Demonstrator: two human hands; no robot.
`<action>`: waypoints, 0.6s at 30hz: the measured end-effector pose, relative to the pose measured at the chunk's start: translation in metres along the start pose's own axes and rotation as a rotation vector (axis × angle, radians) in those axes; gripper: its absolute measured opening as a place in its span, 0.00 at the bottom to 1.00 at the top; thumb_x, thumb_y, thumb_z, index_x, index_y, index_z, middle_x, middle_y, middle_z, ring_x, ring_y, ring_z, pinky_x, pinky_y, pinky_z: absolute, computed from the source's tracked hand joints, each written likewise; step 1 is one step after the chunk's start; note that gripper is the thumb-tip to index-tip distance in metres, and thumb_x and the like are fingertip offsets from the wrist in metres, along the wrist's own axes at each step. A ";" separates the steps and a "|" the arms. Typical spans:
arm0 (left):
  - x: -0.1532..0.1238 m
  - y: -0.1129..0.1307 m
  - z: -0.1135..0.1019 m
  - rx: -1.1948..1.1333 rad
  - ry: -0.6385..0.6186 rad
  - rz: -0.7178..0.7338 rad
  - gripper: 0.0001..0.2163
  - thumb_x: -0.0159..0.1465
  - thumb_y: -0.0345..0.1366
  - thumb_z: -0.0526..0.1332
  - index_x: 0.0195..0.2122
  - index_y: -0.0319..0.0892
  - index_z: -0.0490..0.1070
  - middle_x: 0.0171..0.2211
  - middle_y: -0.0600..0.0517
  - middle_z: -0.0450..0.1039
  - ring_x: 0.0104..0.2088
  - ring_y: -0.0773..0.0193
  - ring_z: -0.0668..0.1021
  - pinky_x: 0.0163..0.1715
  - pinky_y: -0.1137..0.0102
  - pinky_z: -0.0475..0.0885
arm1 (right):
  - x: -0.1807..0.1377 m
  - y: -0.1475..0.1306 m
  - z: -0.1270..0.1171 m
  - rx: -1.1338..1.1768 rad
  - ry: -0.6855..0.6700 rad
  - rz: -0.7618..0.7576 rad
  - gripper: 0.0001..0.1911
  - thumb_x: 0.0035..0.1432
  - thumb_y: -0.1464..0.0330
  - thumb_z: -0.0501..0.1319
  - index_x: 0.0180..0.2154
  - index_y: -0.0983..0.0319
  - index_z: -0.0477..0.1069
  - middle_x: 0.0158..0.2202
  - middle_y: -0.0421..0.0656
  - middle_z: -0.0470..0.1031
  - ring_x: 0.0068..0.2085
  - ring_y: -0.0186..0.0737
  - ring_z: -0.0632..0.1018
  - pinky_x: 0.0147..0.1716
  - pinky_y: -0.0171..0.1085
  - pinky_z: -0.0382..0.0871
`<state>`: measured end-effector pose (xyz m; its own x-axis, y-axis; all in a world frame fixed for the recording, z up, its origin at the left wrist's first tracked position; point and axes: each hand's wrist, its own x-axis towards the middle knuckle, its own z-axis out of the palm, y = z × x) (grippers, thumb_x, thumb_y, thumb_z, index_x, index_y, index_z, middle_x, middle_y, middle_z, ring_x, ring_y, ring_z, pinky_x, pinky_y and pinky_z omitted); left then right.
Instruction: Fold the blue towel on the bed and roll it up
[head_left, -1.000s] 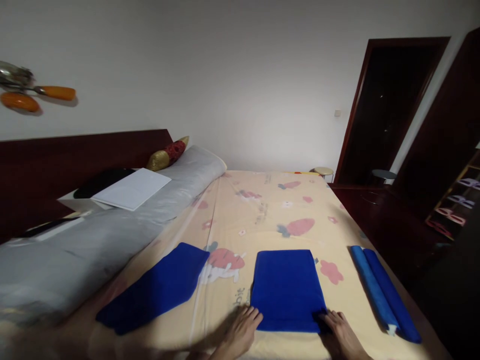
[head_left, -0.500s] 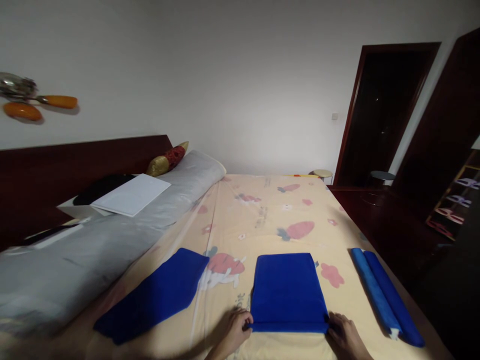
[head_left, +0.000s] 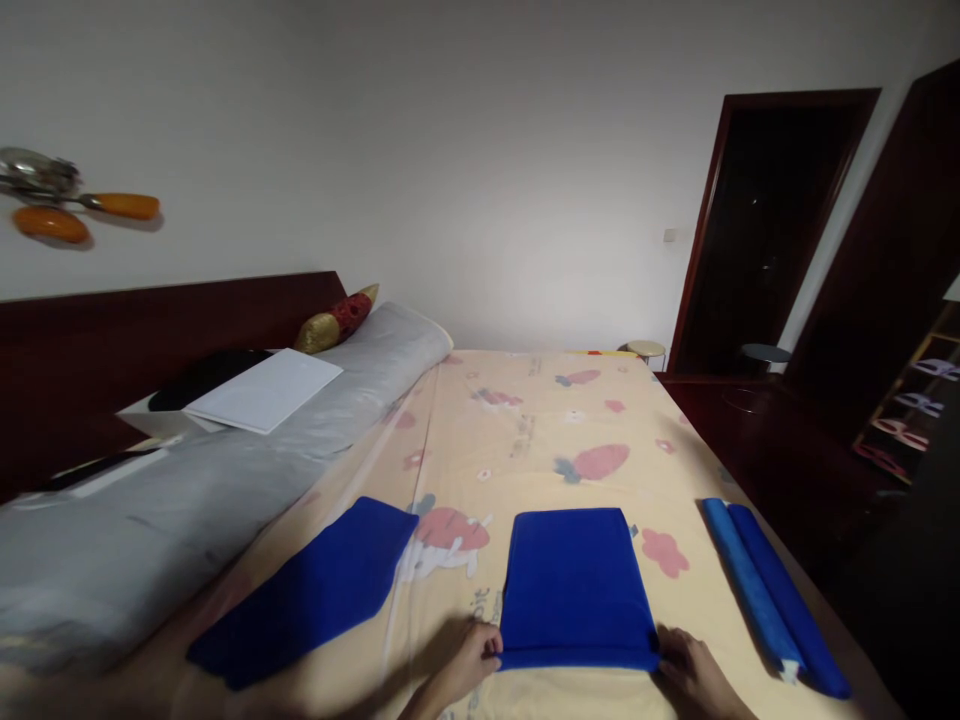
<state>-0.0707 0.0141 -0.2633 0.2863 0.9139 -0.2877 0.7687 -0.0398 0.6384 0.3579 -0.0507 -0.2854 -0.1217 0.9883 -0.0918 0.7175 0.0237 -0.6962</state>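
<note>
A dark blue cloth (head_left: 574, 580), folded into a near-rectangle, lies flat on the bed right in front of me. A narrow folded strip runs along its near edge. At that edge's left corner my left hand (head_left: 476, 655) is closed, fingertips pinching the fabric. My right hand (head_left: 690, 665) is closed at the right corner, its fingertips partly in shadow. Left of it lies another dark blue cloth (head_left: 315, 590), flat with angled ends. To the right, a lighter blue rolled cloth (head_left: 750, 580) and a dark blue rolled cloth (head_left: 791, 605) lie side by side.
The bed has a cream sheet (head_left: 517, 480) printed with carrots and rabbits. Along its left run grey bedding (head_left: 225, 500), a white flat board (head_left: 266, 390) and a red-gold cushion (head_left: 341, 320). Stools (head_left: 645, 350) and a shoe rack (head_left: 911, 400) stand beyond the right edge.
Both hands have shifted very slightly toward me at the near corners, and the folded front strip sits a touch nearer. The other cloths have not moved.
</note>
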 end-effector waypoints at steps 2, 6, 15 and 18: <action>-0.001 0.002 -0.006 -0.004 -0.065 -0.009 0.07 0.48 0.31 0.59 0.30 0.44 0.72 0.30 0.58 0.69 0.36 0.68 0.72 0.39 0.72 0.67 | 0.000 0.000 -0.003 -0.004 -0.050 0.007 0.11 0.52 0.61 0.54 0.30 0.59 0.71 0.32 0.39 0.78 0.35 0.38 0.75 0.36 0.37 0.68; -0.004 0.007 -0.014 0.012 -0.186 -0.048 0.07 0.45 0.33 0.62 0.27 0.44 0.72 0.24 0.61 0.67 0.30 0.69 0.73 0.31 0.73 0.68 | 0.000 0.000 -0.003 -0.058 -0.099 0.003 0.07 0.49 0.66 0.54 0.25 0.59 0.70 0.26 0.37 0.76 0.31 0.36 0.74 0.31 0.35 0.66; -0.018 0.040 0.018 0.444 0.063 0.099 0.28 0.52 0.19 0.46 0.51 0.46 0.67 0.57 0.48 0.71 0.61 0.55 0.68 0.62 0.54 0.61 | 0.004 -0.003 0.035 -0.579 0.184 -0.349 0.21 0.55 0.72 0.52 0.49 0.55 0.71 0.48 0.45 0.79 0.48 0.45 0.77 0.50 0.44 0.65; -0.019 0.040 0.056 0.685 -0.008 0.420 0.30 0.59 0.22 0.43 0.61 0.52 0.57 0.63 0.52 0.66 0.63 0.60 0.68 0.61 0.61 0.66 | 0.001 -0.013 0.053 -0.710 0.215 -0.739 0.23 0.60 0.62 0.54 0.57 0.54 0.63 0.50 0.40 0.79 0.47 0.39 0.78 0.45 0.36 0.68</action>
<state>-0.0133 -0.0276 -0.2725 0.6313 0.7649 -0.1276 0.7755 -0.6208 0.1154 0.3119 -0.0580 -0.3145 -0.6197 0.6958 0.3630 0.7602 0.6471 0.0574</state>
